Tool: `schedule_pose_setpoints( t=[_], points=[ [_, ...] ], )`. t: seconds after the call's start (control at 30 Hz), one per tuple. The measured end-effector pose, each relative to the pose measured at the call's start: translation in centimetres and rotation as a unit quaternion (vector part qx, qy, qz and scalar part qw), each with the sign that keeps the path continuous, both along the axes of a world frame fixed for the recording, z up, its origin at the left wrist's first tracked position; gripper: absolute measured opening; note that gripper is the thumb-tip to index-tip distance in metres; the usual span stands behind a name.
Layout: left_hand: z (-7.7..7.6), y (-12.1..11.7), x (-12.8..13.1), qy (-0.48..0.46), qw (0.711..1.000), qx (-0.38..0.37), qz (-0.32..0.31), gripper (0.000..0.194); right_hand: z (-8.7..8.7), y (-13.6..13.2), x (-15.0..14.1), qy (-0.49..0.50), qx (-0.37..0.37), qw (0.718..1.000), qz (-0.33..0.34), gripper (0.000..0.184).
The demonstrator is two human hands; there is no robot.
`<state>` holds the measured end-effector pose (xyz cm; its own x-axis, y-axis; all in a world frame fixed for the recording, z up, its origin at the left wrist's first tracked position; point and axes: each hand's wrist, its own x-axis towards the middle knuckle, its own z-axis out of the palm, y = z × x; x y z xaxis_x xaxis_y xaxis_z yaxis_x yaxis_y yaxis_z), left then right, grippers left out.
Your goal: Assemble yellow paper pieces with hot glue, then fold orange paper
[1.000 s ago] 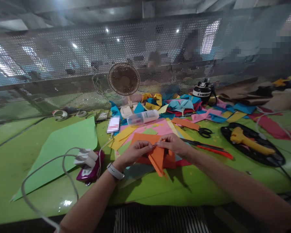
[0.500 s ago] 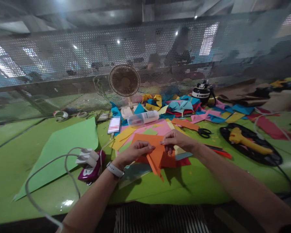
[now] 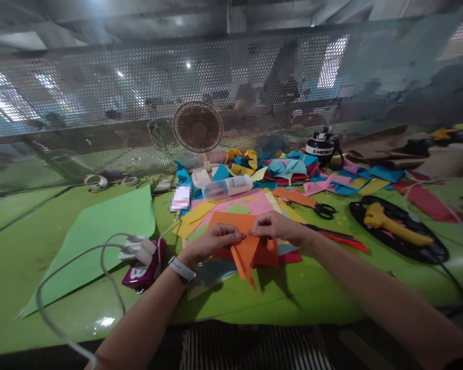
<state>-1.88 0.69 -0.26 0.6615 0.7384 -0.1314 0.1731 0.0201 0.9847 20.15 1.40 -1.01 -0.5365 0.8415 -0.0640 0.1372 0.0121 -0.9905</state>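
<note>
A folded piece of orange paper (image 3: 244,263) with pointed flaps hangs over the near side of the paper pile. My left hand (image 3: 220,241), with a white watch band at the wrist, pinches its upper edge between thumb and fingers. Right beside that thumb, the closed fingertips of my right hand (image 3: 270,228) press on the same edge; exactly how they grip it is hidden. Flat beneath both hands lies an orange sheet (image 3: 231,219), on top of pink paper (image 3: 254,198) and other coloured sheets.
A clear bottle (image 3: 227,187) lies before a small fan (image 3: 198,128). Scissors (image 3: 324,210) and a yellow glue gun (image 3: 397,226) on a black tray are at right. At left are a green sheet (image 3: 108,231) and a purple power strip (image 3: 142,272) with cables. Coloured paper shapes (image 3: 287,168) are heaped behind.
My right hand has moved left and slightly down, bringing its fingertips onto the orange paper beside my left thumb. My left hand keeps its pinch almost in place.
</note>
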Motion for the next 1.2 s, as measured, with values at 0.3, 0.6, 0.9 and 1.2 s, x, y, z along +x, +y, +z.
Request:
schedule_pose_setpoints(
  t=[0.3,0.6,0.9,1.2],
  points=[
    [-0.7,0.3,-0.1,-0.008,0.996,-0.057,0.067,0.024,-0.1,0.1,0.2,0.005,0.012,1.000,0.026,0.034],
    [-0.7,1.4,-0.3,-0.161,0.954,-0.011,0.253,0.045,-0.1,-1.1,-0.6,-0.044,0.390,0.896,-0.209,0.026],
    [-0.8,1.3,-0.3,-0.127,0.959,0.049,0.248,0.027,0.0,-1.1,0.0,-0.088,0.454,0.864,-0.199,0.032],
    [-0.2,2.1,-0.9,-0.165,0.953,0.025,0.252,0.035,4.2,2.7,8.4,-0.150,0.213,0.928,-0.268,0.034]
  ],
)
